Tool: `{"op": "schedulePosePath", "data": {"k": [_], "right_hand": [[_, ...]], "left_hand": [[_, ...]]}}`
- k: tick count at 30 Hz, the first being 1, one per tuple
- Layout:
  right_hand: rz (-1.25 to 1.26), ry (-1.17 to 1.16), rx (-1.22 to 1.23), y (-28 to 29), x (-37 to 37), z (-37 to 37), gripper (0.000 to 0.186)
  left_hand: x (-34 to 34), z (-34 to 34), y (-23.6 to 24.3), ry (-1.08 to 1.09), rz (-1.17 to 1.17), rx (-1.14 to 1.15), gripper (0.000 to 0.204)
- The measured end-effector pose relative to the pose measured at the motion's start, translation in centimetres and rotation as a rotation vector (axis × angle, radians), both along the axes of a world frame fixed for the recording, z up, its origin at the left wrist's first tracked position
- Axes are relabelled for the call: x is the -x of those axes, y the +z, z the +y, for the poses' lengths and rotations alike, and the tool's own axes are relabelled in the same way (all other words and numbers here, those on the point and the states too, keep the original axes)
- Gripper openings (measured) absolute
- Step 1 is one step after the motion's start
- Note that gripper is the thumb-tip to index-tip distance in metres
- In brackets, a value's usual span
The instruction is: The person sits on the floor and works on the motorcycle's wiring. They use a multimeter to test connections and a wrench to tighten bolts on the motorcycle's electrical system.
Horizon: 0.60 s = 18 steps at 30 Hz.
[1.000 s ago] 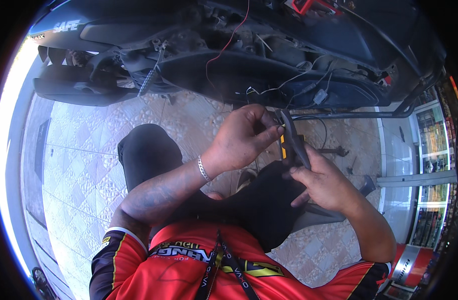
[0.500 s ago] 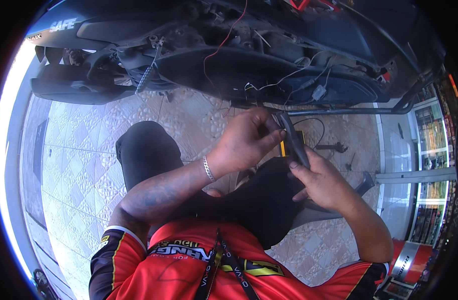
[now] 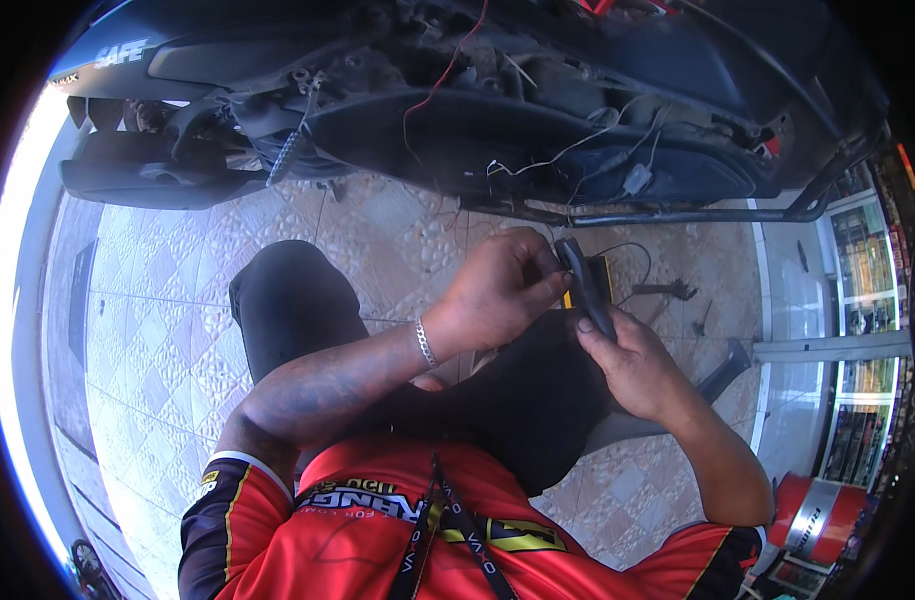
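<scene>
Just below the dark scooter [image 3: 407, 140], a long black tool [image 3: 585, 285] is held by the right hand [image 3: 637, 362], whose thumb is laid along it and whose fingers are mostly out of sight behind it. Compared with one second ago, both hands and the tool are a little farther from the scooter's lower edge, and the right fingers, which were seen partly loose, are now tucked away; by this, the tool seems to be gripped more firmly, while the fine work at its upper end goes on. At that end, the thumb and forefinger of the left hand [image 3: 505, 285] are pressed together; what is pinched between them cannot be told. The tool's tip is also hard to make out. Below the scooter, a yellow-and-black box [image 3: 603, 275] is partly covered by the tool.
</scene>
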State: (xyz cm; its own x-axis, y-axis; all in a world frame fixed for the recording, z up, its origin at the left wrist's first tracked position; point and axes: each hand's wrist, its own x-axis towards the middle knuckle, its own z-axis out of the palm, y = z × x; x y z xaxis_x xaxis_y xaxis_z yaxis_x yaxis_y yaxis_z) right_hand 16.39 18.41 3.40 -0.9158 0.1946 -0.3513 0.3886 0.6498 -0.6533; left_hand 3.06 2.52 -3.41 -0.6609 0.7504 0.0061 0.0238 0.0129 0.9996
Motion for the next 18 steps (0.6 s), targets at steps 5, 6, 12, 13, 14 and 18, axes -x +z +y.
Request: {"op": "schedulePosePath", "data": {"k": [5, 6, 12, 13, 14, 18], "right_hand": [[-0.009, -0.031, 0.006, 0.2, -0.9, 0.1, 0.038], [0.027, -0.015, 0.007, 0.2, -1.1, 0.1, 0.037], [-0.016, -0.076, 0.125, -0.7, -1.5, 0.4, 0.034], [0.023, -0.068, 0.115, -1.0, -1.6, 0.4, 0.034], [0.042, -0.073, 0.103, -1.3, -1.6, 0.5, 0.034], [0.218, 0.020, 0.053, -2.3, -1.8, 0.8, 0.032]], "left_hand": [[-0.4, 0.2, 0.2, -0.019, 0.045, -0.065, 0.016], [-0.4, 0.2, 0.2, -0.025, 0.045, -0.074, 0.016], [-0.8, 0.3, 0.0, -0.021, 0.137, -0.102, 0.016], [-1.0, 0.3, -0.1, -0.032, 0.065, -0.078, 0.017], [-1.1, 0.3, -0.1, -0.041, -0.006, -0.053, 0.017], [-1.4, 0.4, 0.0, -0.028, 0.080, -0.107, 0.017]]}}
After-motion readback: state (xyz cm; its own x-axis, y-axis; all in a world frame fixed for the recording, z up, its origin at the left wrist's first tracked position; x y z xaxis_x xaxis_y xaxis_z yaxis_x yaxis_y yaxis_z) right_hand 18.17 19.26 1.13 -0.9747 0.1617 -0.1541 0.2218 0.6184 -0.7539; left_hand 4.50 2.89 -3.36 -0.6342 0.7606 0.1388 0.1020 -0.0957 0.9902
